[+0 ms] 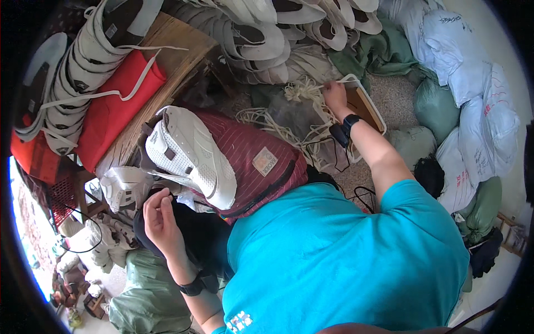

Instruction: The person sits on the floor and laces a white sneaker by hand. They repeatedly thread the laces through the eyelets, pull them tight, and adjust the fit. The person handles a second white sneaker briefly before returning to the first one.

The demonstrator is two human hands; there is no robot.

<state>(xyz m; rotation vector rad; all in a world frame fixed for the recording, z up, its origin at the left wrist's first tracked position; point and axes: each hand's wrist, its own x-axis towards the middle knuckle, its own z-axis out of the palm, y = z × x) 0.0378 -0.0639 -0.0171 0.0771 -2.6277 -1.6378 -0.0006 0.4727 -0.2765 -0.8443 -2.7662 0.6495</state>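
My left hand [161, 220] rests over dark cloth at my lap, fingers loosely bent and seemingly holding nothing. Close to it lie a white shoe upper [192, 156] with perforated panels and a second, smaller-looking white upper [122, 186]. The first one leans on a maroon striped cloth [245, 145] with a sewn-on patch, across my lap. My right hand [335, 97] is stretched away to the far right, fingers closed at a white shoelace beside a bundle of laces [303, 91]. The fingertips are partly hidden. A white-rimmed tray [380, 118] with a brown inside stands beside that hand.
Nested white uppers [78, 92] and a red cloth [125, 106] lie on a wooden bench [181, 39] at left. More uppers [253, 50] are heaped at the back. White sacks [453, 55] and green sacks [436, 103] line the right. A green bag [147, 295] stands lower left.
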